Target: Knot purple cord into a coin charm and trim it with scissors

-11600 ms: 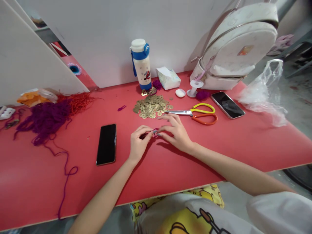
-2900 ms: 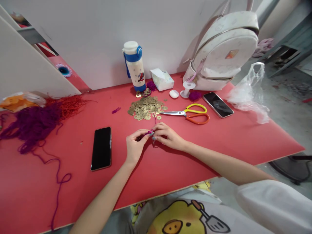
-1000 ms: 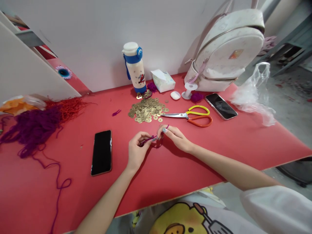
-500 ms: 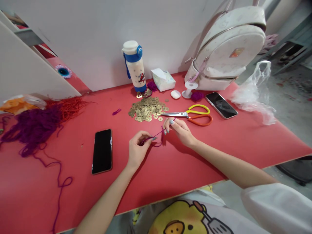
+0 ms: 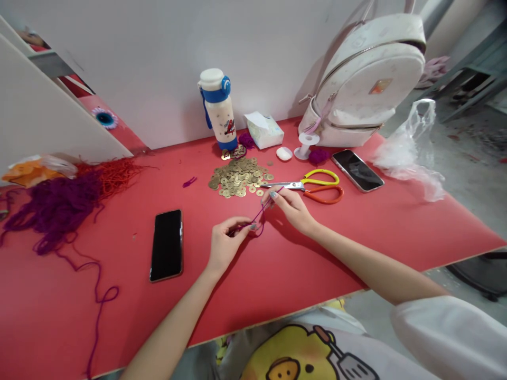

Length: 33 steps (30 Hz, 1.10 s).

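Note:
My left hand (image 5: 226,243) rests on the red table (image 5: 277,264) with its fingers pinched on one end of a short purple cord (image 5: 258,217). My right hand (image 5: 291,207) pinches the other end and holds it taut, up and to the right of the left hand. A small loop of the cord hangs between the two hands. Just beyond my right hand lie a pile of brass coins (image 5: 238,178) and yellow and orange scissors (image 5: 312,186).
A black phone (image 5: 167,244) lies left of my hands, a second phone (image 5: 357,169) at the right. Purple yarn (image 5: 51,206) and red yarn (image 5: 116,174) are heaped at left. A bottle (image 5: 219,108), tissue pack (image 5: 263,130), spool (image 5: 307,144), white backpack (image 5: 364,84) and plastic bag (image 5: 412,153) stand behind.
My right hand has moved away from the left, up and to the right toward the coins, drawing the purple cord out taut. My left hand has stayed in place.

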Each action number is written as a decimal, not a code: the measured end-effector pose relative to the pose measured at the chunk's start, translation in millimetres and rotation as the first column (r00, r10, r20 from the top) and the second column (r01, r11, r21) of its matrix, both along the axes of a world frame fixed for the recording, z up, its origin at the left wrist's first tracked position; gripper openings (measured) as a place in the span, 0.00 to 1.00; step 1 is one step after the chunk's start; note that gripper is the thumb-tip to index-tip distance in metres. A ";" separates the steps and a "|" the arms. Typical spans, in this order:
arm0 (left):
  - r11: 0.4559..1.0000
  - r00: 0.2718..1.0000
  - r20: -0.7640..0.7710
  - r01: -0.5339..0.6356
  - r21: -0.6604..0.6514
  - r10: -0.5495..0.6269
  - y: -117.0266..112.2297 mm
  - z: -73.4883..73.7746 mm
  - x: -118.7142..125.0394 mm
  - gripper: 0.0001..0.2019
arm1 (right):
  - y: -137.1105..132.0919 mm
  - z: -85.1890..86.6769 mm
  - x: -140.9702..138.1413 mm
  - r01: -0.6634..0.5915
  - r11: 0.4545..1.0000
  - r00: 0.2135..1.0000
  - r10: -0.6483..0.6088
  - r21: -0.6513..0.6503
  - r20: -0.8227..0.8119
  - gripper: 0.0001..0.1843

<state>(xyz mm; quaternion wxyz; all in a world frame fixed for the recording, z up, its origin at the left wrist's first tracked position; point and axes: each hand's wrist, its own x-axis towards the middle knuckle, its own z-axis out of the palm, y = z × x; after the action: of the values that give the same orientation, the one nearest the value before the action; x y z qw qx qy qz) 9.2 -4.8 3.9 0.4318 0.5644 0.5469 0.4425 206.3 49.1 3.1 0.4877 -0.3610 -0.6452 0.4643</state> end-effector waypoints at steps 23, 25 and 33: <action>0.987 0.995 -0.007 -0.097 0.127 0.099 3.6 2.3 -1.2 0.04 | -27.6 -9.3 -22.7 -0.106 0.978 0.933 0.036 0.178 0.357 0.04; 0.987 0.993 -0.056 -0.099 0.125 0.106 3.6 1.4 -2.1 0.04 | -27.7 -5.2 -21.4 -0.124 0.978 0.932 0.056 0.169 0.358 0.05; 0.943 0.933 -0.351 0.180 0.278 -0.075 1.7 3.2 -10.9 0.06 | -24.8 3.8 -14.5 -0.179 0.966 0.939 0.110 0.188 0.326 0.11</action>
<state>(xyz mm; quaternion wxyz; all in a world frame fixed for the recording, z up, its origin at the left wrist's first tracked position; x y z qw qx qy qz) -1.7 -3.0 7.0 0.2678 0.7262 0.4990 0.3898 191.8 24.3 6.9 0.3797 -0.3267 -0.7855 0.3635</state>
